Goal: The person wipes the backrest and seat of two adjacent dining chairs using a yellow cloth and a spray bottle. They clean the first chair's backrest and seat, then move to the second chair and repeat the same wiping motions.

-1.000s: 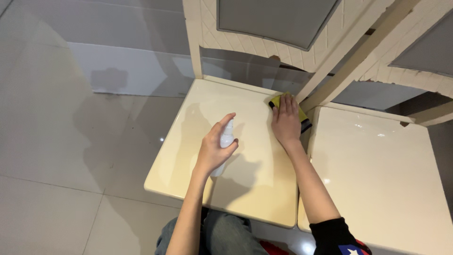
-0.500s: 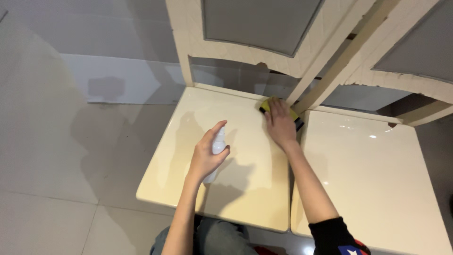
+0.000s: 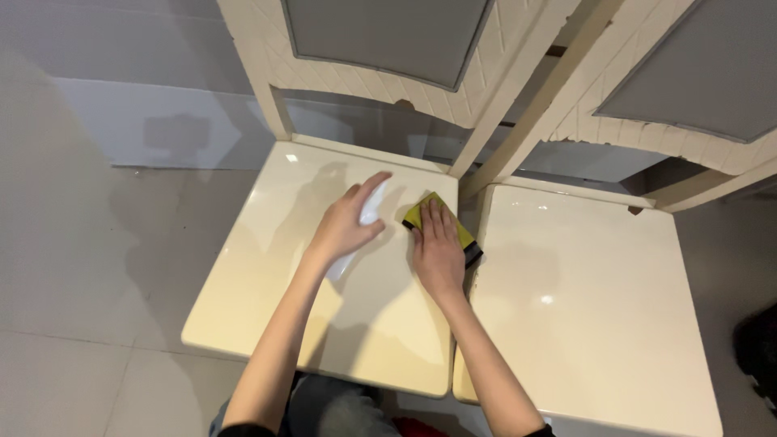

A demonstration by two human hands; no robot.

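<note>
Since half a second ago, the right hand (image 3: 439,252) has slid the yellow sponge cloth with a dark edge (image 3: 453,231) from the seat's back corner towards its middle. Head view: fingers flat, pressing the cloth onto the glossy cream chair seat (image 3: 267,275). At nine o'clock of it, the left hand (image 3: 344,225) grips a small white spray bottle (image 3: 364,222), forefinger extended on top. A second cream seat (image 3: 591,299) sits at three o'clock.

white spray bottle (image 3: 362,226) tilted, yellow cloth (image 3: 441,222) flat
</note>
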